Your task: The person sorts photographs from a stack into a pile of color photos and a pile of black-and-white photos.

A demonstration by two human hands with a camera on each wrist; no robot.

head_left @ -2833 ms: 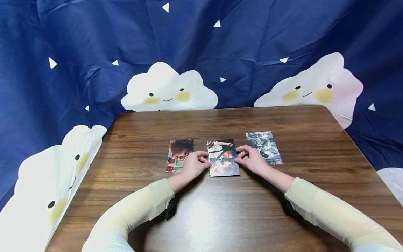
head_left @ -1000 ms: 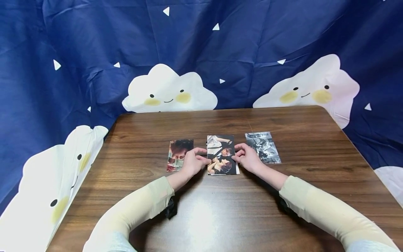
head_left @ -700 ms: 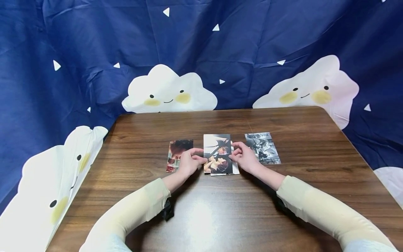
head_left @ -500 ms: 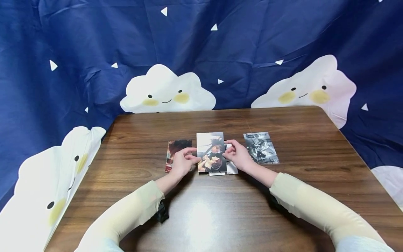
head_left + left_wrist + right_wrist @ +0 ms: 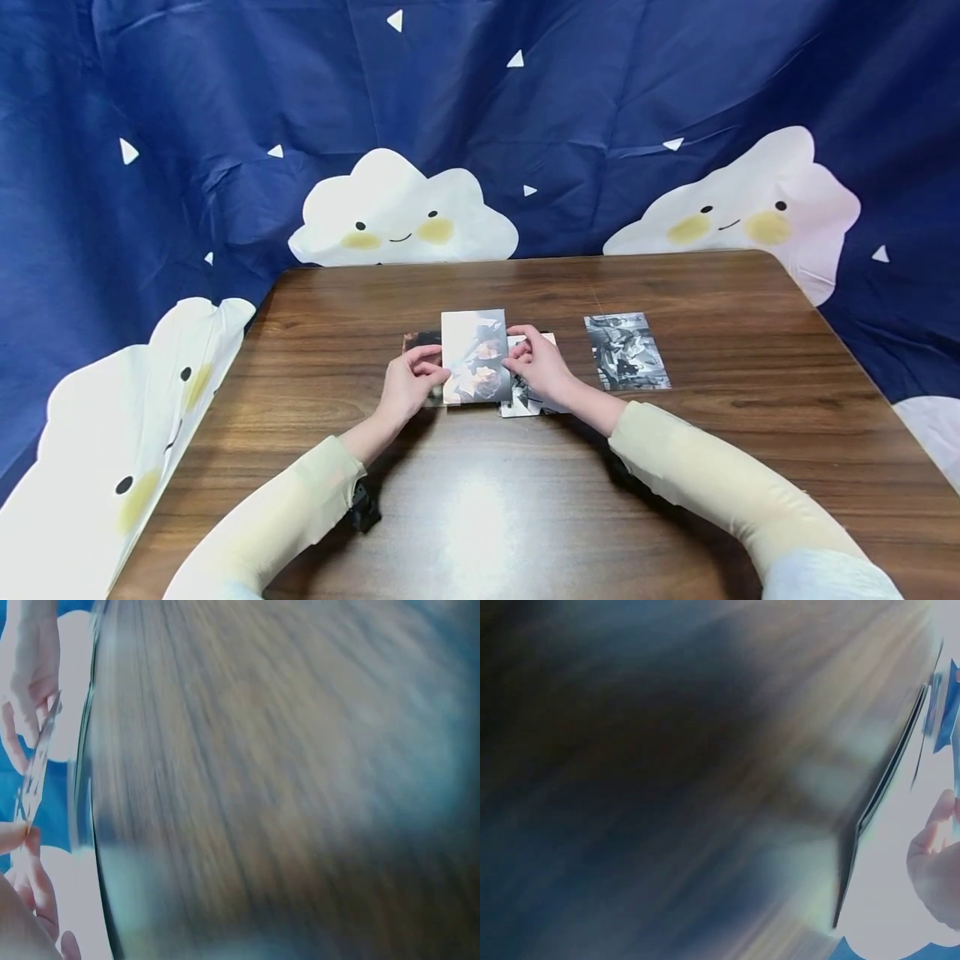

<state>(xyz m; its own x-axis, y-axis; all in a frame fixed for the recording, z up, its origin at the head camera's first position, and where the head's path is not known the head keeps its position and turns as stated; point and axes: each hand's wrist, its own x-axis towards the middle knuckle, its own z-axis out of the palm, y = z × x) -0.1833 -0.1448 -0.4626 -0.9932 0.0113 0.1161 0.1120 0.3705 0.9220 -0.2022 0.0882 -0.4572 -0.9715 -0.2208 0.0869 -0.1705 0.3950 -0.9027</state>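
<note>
You hold a pale picture (image 5: 474, 357), washed-out white and grey with darker patches and faint pink. Your left picture (image 5: 422, 339) shows you dark brown and black, your middle picture (image 5: 517, 403) white and black. Your right picture (image 5: 627, 351) is black, white and grey. Your worktop (image 5: 480, 467) is brown with darker wood-grain streaks. At the far side you face a deep blue cloth (image 5: 570, 100) patterned with white triangles (image 5: 395, 21) and white clouds (image 5: 397, 196) with yellow cheeks (image 5: 435, 231). Your sleeves (image 5: 697, 467) are pale cream-yellow.
</note>
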